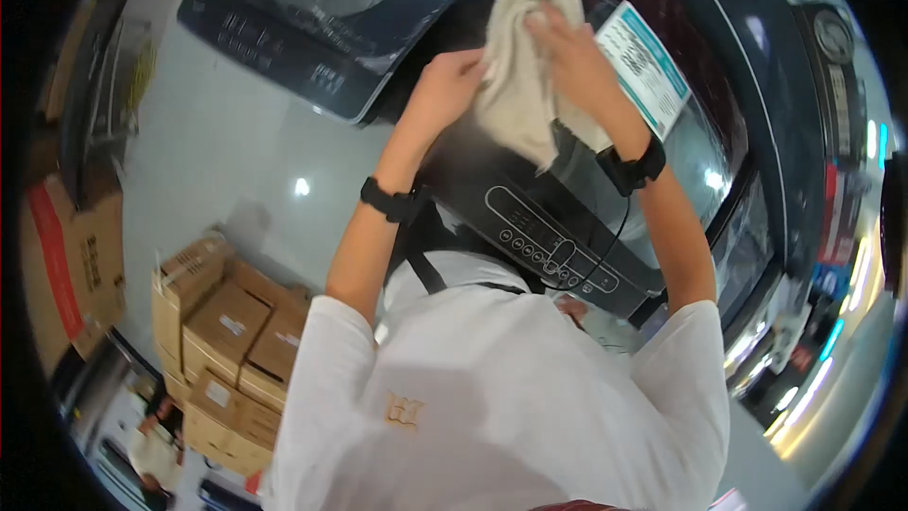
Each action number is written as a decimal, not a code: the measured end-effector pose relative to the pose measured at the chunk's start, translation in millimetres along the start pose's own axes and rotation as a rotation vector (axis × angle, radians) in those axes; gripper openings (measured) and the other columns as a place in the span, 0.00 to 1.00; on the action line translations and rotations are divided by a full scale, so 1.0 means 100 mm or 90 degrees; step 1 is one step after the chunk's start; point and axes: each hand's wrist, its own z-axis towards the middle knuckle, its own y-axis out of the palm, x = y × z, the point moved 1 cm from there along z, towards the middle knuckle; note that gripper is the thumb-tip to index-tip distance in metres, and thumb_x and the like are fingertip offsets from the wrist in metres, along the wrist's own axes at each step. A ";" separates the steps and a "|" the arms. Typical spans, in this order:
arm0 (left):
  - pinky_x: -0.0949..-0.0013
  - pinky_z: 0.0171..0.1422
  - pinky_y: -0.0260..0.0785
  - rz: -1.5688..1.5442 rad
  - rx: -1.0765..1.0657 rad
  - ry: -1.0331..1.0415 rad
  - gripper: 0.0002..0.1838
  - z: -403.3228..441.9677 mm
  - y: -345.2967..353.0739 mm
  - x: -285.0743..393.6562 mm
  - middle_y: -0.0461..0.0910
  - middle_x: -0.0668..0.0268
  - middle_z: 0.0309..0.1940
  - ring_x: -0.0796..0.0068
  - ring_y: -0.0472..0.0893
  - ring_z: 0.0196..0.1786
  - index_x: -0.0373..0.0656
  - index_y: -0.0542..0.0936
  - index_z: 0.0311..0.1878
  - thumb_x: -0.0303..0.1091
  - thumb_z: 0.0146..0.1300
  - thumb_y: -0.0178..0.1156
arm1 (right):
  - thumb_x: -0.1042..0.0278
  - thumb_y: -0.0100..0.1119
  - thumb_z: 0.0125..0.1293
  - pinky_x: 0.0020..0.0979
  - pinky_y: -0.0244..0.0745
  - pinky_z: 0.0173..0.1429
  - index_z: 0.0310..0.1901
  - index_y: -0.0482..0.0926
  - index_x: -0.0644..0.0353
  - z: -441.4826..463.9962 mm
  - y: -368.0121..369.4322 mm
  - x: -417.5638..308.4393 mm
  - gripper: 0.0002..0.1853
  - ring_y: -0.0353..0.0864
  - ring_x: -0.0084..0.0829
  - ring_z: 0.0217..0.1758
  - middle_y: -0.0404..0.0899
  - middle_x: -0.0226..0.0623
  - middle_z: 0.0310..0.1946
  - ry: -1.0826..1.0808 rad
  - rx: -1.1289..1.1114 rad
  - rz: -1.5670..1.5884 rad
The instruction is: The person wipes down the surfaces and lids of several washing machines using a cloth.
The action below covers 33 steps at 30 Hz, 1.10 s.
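Note:
A beige cloth [520, 85] hangs in loose folds above the dark top of a washing machine [463, 170]. My left hand [452, 87] pinches the cloth's left edge. On its other side my right hand [572, 57] grips the upper right part, the fingers partly sunk in the folds. Below the cloth lies the control panel [553, 241], with a row of round buttons. A white and teal label sheet [645, 66] is stuck on the machine's lid, just right of my right hand. Both wrists wear black bands, and a thin cable runs down from the right one.
Another dark top-loading washing machine [312, 28] stands at the upper left. Stacked cardboard boxes [227, 331] are at the lower left, and a large carton with a red stripe [76, 265] is farther left. Another person [156, 449] appears at the lower left.

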 end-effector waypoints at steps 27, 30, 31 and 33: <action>0.52 0.58 0.77 0.264 -0.076 0.045 0.10 -0.86 -0.20 -0.11 0.79 0.44 0.64 0.42 0.84 0.57 0.31 0.80 0.52 0.26 0.72 0.62 | 0.82 0.59 0.64 0.58 0.65 0.80 0.71 0.76 0.57 -1.90 0.26 -1.43 0.31 0.77 0.56 0.66 0.79 0.47 0.64 0.230 0.101 0.054; 0.54 0.58 0.77 0.266 -0.014 0.233 0.08 -0.98 -0.18 -0.22 0.80 0.45 0.64 0.41 0.82 0.59 0.33 0.79 0.51 0.25 0.72 0.62 | 0.83 0.56 0.66 0.59 0.60 0.83 0.73 0.76 0.56 -2.16 0.31 -1.57 0.32 0.78 0.51 0.68 0.79 0.45 0.66 0.289 0.093 0.070; 0.53 0.60 0.77 0.287 -0.020 0.235 0.05 -1.03 -0.17 -0.18 0.79 0.47 0.67 0.41 0.82 0.61 0.34 0.79 0.49 0.24 0.73 0.61 | 0.84 0.56 0.64 0.61 0.60 0.82 0.72 0.77 0.55 -2.24 0.31 -1.59 0.32 0.79 0.51 0.67 0.80 0.44 0.64 0.300 0.103 0.069; 0.53 0.64 0.75 0.296 -0.049 0.209 0.08 -1.21 -0.14 -0.08 0.77 0.48 0.70 0.41 0.80 0.66 0.35 0.80 0.53 0.23 0.73 0.60 | 0.84 0.57 0.63 0.63 0.59 0.82 0.71 0.78 0.54 -2.40 0.30 -1.59 0.32 0.79 0.51 0.65 0.80 0.44 0.63 0.327 0.134 0.058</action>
